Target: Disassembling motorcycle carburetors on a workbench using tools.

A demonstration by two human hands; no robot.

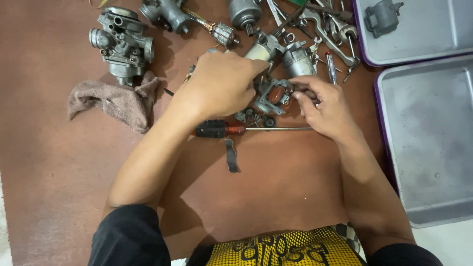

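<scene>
Near the top middle of the brown table (pixel 59 162), between the two hands, sits a small grey metal part with a copper-coloured coil (pixel 274 96) inside it. The right hand (pixel 322 106) is at its 3 o'clock side. Its fingers (pixel 301 84) are bent and pinch the edge of the part. The left hand (pixel 224 83) is at the part's 9 o'clock side and covers some of it. Its fingers are curled over a pale round metal piece (pixel 258 50) at 12 o'clock; how tightly they grip cannot be seen from here.

Just below the part, at 6 o'clock, lie a few tiny dark nuts and washers (pixel 253 117). Below those lies a screwdriver (pixel 246 129) with a black and red handle, its thin shaft running toward the right hand. A short dark strip (pixel 231 156) lies just under the handle.

At 9 o'clock, well apart, a crumpled brownish rag (pixel 116 101) lies on the table. Above the rag, at 10 o'clock, stands a grey carburettor (pixel 120 44). At 12 o'clock there are more round grey motor pieces (pixel 298 59) and a heap of wrenches (pixel 327 29).

At 2 o'clock sits a grey tray with a purple rim (pixel 423 29), and a small grey part (pixel 382 17) lies in it. A second grey tray (pixel 428 143) is at 3 o'clock.
</scene>
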